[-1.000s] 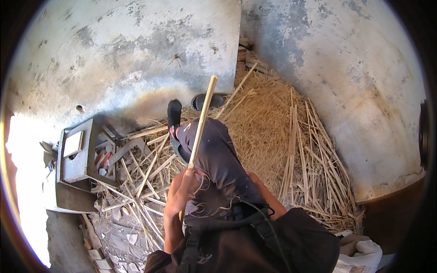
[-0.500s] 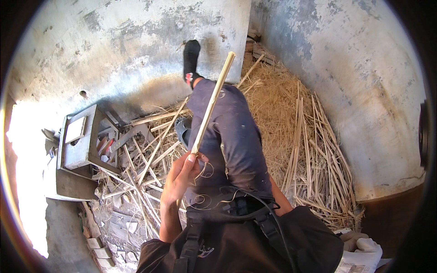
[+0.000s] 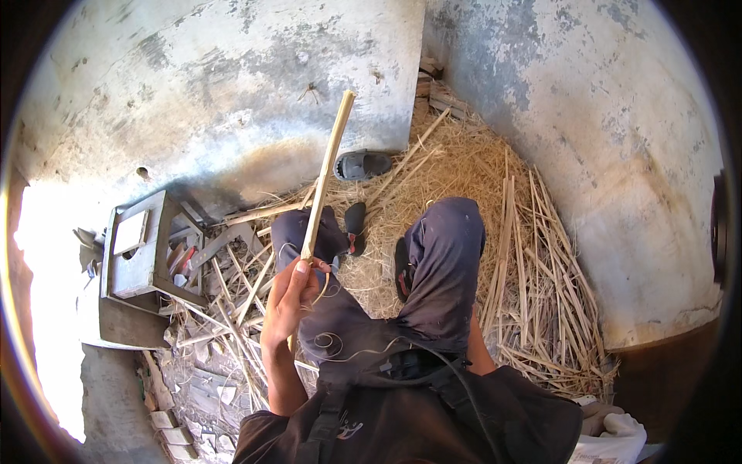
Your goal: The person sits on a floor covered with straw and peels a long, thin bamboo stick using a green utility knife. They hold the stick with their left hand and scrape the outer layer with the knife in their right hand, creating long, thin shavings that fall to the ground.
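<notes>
My left hand [image 3: 292, 294] is closed round the lower end of a pale split bamboo strip [image 3: 328, 174], which points up and away from me over my left leg. Thin curled shavings [image 3: 328, 344] hang by the fingers and lie across my lap. My right forearm [image 3: 481, 344] goes down beside my right thigh, and the hand itself is hidden behind the leg. Both knees are bent, with dark socks on my feet. A dark clog-like shoe [image 3: 362, 165] lies off the foot, near the far wall.
To the right, a pile of long split strips [image 3: 541, 271] leans along the wall, with fine shavings [image 3: 456, 166] heaped beside it. At left stands a wooden box-like stool [image 3: 143, 247] among scattered sticks and debris. A white bag [image 3: 614, 437] sits at lower right. Worn walls enclose the far side.
My raised left leg has come down and bent, so both knees now stand apart. The far shoe has come into view. The bamboo strip has shifted left in my left hand.
</notes>
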A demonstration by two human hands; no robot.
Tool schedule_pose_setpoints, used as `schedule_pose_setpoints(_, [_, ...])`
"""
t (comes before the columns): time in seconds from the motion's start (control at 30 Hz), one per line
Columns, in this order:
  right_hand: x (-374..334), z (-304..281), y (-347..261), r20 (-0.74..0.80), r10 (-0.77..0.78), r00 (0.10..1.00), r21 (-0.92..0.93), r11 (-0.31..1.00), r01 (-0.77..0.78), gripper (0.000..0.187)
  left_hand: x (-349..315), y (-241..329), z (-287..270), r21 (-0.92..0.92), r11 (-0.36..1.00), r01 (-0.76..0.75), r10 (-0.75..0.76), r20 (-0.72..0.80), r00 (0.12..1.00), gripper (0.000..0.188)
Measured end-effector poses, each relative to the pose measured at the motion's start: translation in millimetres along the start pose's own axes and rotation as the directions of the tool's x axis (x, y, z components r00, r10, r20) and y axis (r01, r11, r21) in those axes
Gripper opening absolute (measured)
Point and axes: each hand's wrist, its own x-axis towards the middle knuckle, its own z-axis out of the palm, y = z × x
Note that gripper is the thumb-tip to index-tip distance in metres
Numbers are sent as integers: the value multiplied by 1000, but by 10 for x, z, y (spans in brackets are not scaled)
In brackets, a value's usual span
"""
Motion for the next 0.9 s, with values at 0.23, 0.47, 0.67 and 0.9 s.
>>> schedule_pose_setpoints(0.23, [508,-649,784,-224,-17,974,496,859,129,48,-22,35,-85,-53,998,29,-33,-59,998,52])
schedule_pose_setpoints(0.47, [560,-926,17,-523,110,845,550,801,236,38,215,291,-32,114,992,58,-50,-69,996,48])
schedule_pose_setpoints(0.67, [-131,-1099,-1833,-810,-326,488,120,721,682,41,703,619,200,494,864,-93,87,35,996,42])
schedule_pose_setpoints(0.9, [-1250,-2,-3117,-449,-657,606,225,573,788,35,1233,631,569,573,795,-200,74,236,969,58])
